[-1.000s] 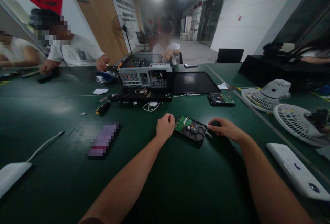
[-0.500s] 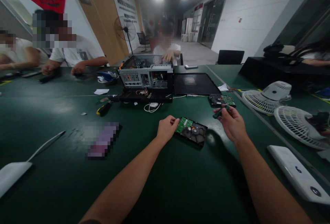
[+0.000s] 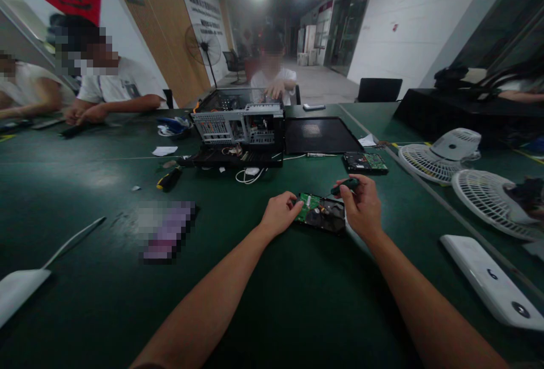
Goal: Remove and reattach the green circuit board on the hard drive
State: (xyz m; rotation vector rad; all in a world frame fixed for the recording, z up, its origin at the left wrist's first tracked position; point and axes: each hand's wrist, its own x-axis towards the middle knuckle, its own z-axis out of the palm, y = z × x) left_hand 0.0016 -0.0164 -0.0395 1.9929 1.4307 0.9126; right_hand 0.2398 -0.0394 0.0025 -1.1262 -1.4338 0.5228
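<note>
A hard drive with a green circuit board and a dark metal body lies in front of me. My left hand grips its left end between thumb and fingers. In my right hand is a screwdriver with a dark green handle, held in a pinch over the drive's right part. Its thin shaft points left and down towards the circuit board; whether the tip touches a screw I cannot tell. A second hard drive lies beyond my right hand.
An opened computer case stands at the back, a person's hand on top. Beside it lies a black panel. A yellow-black screwdriver and a blurred purple object are left; white fan parts and a white device are right.
My right hand has moved left with the screwdriver, from beside the hard drive to over it. The drive has turned slightly and shifted a little right, my left hand still on it.
</note>
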